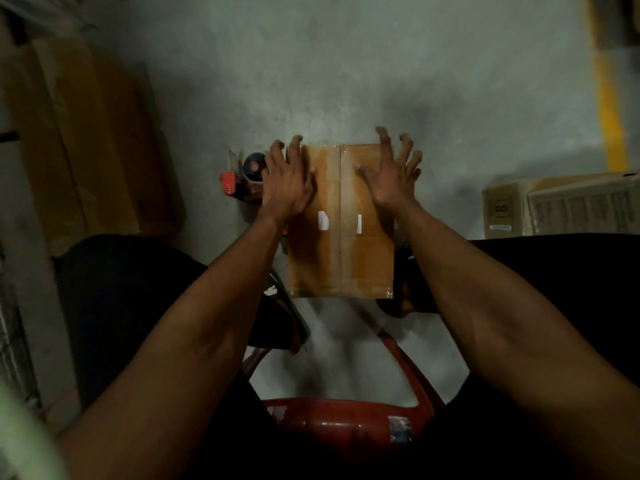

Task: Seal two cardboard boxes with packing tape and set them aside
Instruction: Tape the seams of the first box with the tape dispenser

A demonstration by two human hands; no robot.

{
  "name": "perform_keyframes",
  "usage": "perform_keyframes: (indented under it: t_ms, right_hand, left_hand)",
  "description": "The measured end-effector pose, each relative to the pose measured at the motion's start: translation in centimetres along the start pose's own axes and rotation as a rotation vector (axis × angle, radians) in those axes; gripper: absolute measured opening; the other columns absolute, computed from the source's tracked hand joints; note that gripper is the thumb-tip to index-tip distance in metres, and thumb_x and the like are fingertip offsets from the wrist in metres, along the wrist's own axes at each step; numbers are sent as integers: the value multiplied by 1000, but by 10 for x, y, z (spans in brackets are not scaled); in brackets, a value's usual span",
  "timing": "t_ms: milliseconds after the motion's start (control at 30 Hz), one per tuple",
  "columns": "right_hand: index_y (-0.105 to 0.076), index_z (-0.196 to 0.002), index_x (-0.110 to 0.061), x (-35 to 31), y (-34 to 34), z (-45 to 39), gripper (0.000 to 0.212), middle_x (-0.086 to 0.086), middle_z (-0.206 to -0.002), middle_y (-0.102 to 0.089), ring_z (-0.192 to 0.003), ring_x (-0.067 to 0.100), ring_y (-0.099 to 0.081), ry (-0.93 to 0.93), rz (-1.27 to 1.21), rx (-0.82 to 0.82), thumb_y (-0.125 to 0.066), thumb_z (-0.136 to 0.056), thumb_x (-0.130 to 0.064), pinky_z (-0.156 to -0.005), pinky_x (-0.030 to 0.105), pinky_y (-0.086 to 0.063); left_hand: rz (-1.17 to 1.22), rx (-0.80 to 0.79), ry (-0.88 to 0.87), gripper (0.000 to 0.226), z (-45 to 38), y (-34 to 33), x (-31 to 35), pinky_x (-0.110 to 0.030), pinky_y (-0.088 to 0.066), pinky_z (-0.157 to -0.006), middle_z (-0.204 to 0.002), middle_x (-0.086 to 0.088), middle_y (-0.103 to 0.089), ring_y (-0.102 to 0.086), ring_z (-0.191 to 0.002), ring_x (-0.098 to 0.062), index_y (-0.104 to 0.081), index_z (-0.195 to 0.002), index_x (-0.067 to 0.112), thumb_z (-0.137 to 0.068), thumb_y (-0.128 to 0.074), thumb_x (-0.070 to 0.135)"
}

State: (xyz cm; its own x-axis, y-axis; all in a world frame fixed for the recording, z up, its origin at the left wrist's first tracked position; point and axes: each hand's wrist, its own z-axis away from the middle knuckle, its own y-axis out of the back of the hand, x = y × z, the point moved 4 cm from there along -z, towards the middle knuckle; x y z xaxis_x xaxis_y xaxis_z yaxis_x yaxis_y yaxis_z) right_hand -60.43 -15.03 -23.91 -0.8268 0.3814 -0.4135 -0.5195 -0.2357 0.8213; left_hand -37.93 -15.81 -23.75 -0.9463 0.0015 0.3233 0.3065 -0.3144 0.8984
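Lying flat on the concrete floor [346, 64] between the person's knees, a brown cardboard box [341, 244] shows its closed top flaps, with a strip of clear packing tape running along the centre seam from the near edge to the far edge. Two small white patches sit on the top, one on each side of the seam.

The left hand [285, 183] rests on the far left part of the box top, fingers straight and spread, their tips reaching over the far left corner; it is released and grasps nothing. The right hand [389, 171] is over the far right part of the top, fingers spread and bent claw-like, tips near the far right edge; it too grasps nothing, though whether the palm touches the cardboard cannot be told.

Just left of the box, partly hidden behind the left hand, a red tape dispenser [242, 176] lies on the floor. A second cardboard box [561, 209] with printed labels sits well apart to the right. Tall flat cardboard sheets [79, 140] stand at the left. A red plastic stool [346, 417] is at the near edge, under the person.
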Motion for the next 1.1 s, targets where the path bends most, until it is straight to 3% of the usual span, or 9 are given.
perform_keyframes:
  t_ms: [167, 267, 367, 500, 600, 767, 900, 1000, 1100]
  right_hand:
    - [-40, -148, -23, -2, -15, 102, 53, 19, -151, -35, -135, 39, -36, 186, 246, 41, -56, -97, -24, -107, 53, -43]
    - [-61, -113, -13, -3, -30, 157, 30, 14, -120, -56, -111, 33, -53, 319, 240, -6, -55, -85, -20, -89, 47, -50]
    - [-59, -75, -16, 10, -47, 204, 26, 6, -81, -57, -78, 29, -56, 391, 92, -56, -49, -73, -40, -68, 42, -49]
    - [-61, -83, -18, 32, -62, 232, 23, 4, -89, -60, -86, 28, -57, 427, 131, -127, -72, -64, -26, -74, 38, -49]
    - [-61, -76, -16, 34, -65, 226, 16, 10, -84, -63, -82, 34, -60, 342, 120, -122, -64, -70, -2, -70, 39, -48]
    - [-55, -65, -22, 39, -68, 217, 18, 2, -74, -62, -76, 29, -64, 177, -2, -177, -63, -60, -6, -65, 35, -52]
    - [-70, -100, -22, 35, -39, 198, 36, 4, -111, -59, -109, 27, -53, 43, -161, -88, -73, -65, -28, -98, 39, -45]
    - [-43, -147, -38, 28, -20, 177, 73, 11, -144, -34, -132, 37, -33, -162, -135, -49, -74, -82, -44, -116, 51, -30]
    - [-27, -156, -42, 22, -15, 152, 88, 14, -150, -28, -137, 41, -33, -198, -194, -139, -77, -83, -41, -117, 52, -33]
  left_hand:
    - [-146, -115, -223, 69, 94, -11, 12, -48, -43, -101, -142, -21, -41, -44, -127, -39, -36, -149, 14, -87, -65, 26]
    - [-7, -324, -304, 53, 144, -31, 22, -44, -43, -90, -119, -18, -54, -52, -110, -38, -55, -127, 8, -78, -70, 20]
    - [-65, -423, -359, 39, 183, -48, 34, -39, -42, -91, -115, -13, -55, -51, -112, -33, -64, -108, 13, -76, -76, 31]
    - [-191, -346, -409, 34, 200, -61, 33, -44, -44, -95, -129, -12, -51, -46, -120, -32, -64, -118, 12, -85, -70, 19]
    - [-71, -301, -361, 18, 201, -64, 30, -45, -45, -90, -119, -15, -58, -53, -115, -35, -69, -103, 5, -95, -55, 14]
    - [65, -430, -220, 20, 193, -53, 24, -39, -51, -90, -109, -13, -66, -62, -108, -36, -73, -88, 15, -69, -66, 18]
    - [158, -234, 30, 72, 175, -24, 14, -50, -37, -108, -139, -18, -40, -37, -129, -41, -52, -141, 30, -75, -71, 49]
    - [394, -184, 229, 82, 160, -14, 18, -53, -31, -115, -153, -29, -20, -31, -138, -50, -30, -156, 34, -86, -69, 52]
    - [489, -246, 258, 87, 147, -16, 24, -54, -33, -116, -156, -26, -17, -31, -141, -51, -28, -155, 34, -83, -77, 42]
